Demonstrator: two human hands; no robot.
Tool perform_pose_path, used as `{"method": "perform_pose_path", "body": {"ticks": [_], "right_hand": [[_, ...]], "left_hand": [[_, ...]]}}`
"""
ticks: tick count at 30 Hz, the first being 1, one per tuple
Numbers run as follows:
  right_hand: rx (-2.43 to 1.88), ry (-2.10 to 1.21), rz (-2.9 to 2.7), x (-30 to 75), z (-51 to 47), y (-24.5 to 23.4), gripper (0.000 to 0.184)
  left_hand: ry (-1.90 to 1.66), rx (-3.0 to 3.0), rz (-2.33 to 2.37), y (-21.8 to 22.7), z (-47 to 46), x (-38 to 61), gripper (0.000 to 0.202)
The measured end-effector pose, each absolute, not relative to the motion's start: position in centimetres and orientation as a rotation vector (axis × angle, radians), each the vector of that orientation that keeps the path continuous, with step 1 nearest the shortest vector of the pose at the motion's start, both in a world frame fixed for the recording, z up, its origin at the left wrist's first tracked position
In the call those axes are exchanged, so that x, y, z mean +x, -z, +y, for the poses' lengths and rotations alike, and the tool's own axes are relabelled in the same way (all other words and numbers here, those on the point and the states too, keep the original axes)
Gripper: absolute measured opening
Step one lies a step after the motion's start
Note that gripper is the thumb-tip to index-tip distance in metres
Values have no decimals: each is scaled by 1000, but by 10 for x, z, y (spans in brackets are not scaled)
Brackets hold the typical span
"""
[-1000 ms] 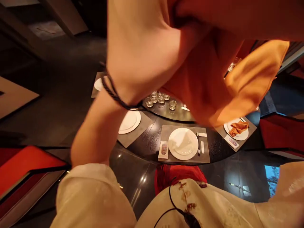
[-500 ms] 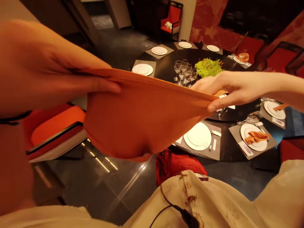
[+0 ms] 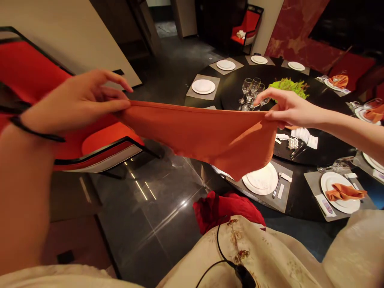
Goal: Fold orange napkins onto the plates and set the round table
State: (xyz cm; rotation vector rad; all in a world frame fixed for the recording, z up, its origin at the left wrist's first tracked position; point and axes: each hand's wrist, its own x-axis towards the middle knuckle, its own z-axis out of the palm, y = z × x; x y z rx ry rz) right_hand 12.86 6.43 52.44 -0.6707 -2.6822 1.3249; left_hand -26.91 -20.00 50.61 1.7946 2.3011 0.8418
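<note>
Orange cloth napkin (image 3: 198,136), matte, fine-woven, spread open in midair at frame centre, top edge taut, lower edge sagging to a point. Left hand (image 3: 81,102) and right hand (image 3: 288,108) pinch its corners, fingers (image 3: 117,105) closed on the cloth. Card (image 3: 325,205) beside white plate (image 3: 339,192), lower right, seems printed, too small to read

Single head-worn view, aimed forward and down from just above the cream robe (image 3: 249,256), close to the left hand (image 3: 76,105) and right hand (image 3: 289,109), with the round table (image 3: 318,154) near and to the right, and a red chair (image 3: 247,24) far off.
</note>
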Motion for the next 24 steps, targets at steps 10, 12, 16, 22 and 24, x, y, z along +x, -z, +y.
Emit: {"method": "perform_pose_path", "body": {"ticks": [10,12,16,22,24], "right_hand": [[-368,-1216,-2953,80,64,-512,23],[-321,-933,-3009,75,60,-506,25],[-298,-402,-2984,64,56,-504,40],[-254,169,-3143,72,101,-511,51],[-271,291,-3200,81,129,-510,51]], "left_hand": [[-813,1871,1835,-462,-100,-135,40],[-858,1989,1833,-459,-81,-104,39],[-865,2121,1977,-457,-62,-79,34],[-813,2151,2002,-473,-75,-102,30],[-764,2086,2053,-479,-86,-114,32]]}}
